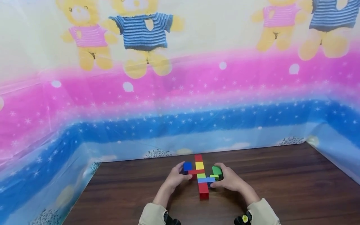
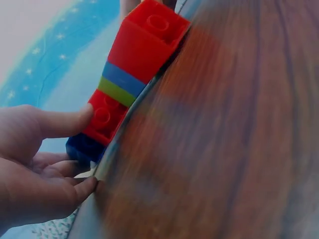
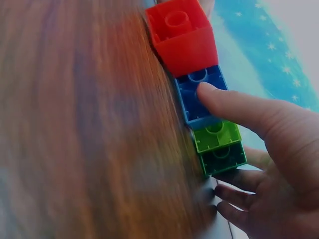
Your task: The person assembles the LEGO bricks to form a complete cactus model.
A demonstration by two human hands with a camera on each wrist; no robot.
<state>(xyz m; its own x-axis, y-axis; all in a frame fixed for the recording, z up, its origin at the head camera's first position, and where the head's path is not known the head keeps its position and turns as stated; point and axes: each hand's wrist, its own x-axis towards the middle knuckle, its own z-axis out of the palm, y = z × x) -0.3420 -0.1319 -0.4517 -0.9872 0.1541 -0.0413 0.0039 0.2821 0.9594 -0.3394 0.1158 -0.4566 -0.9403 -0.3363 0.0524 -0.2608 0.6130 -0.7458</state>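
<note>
A build of toy building bricks lies on the wooden table, its long row made of red, yellow, light green and blue pieces. A large red brick forms the near end. The left hand grips the left arm of the build, thumb on a red brick and fingers around a dark blue brick. On the other side, the right hand holds the right arm. Its thumb presses a blue brick, with fingers behind a dark green brick. Hollow undersides of these bricks face the wrist cameras.
The brown wooden table ends at a back edge just beyond the build. Behind it and at both sides hangs a printed cloth with teddy bears and pink and blue bands. Light sleeves and dark wrist straps show at the bottom.
</note>
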